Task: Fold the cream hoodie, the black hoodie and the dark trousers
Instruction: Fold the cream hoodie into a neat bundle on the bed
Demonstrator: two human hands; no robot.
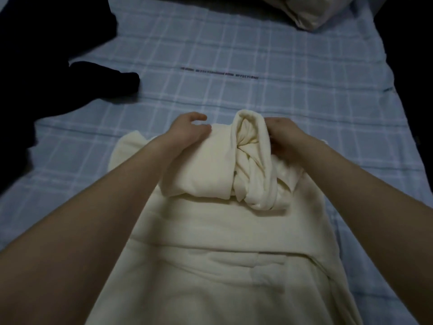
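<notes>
While the cream fleece hoodie is lying lengthwise on the pale blue checked bedsheet, its far end is sitting bunched into a thick roll. The left hand is gripping the roll's left side, fingers curling over the cloth. The right hand is holding the right side, fingers partly hidden behind fabric. The black garments are lying heaped at the sheet's far left, well apart from the hoodie; hoodie versus trousers cannot be told. A pale crumpled bundle is sitting far right.
</notes>
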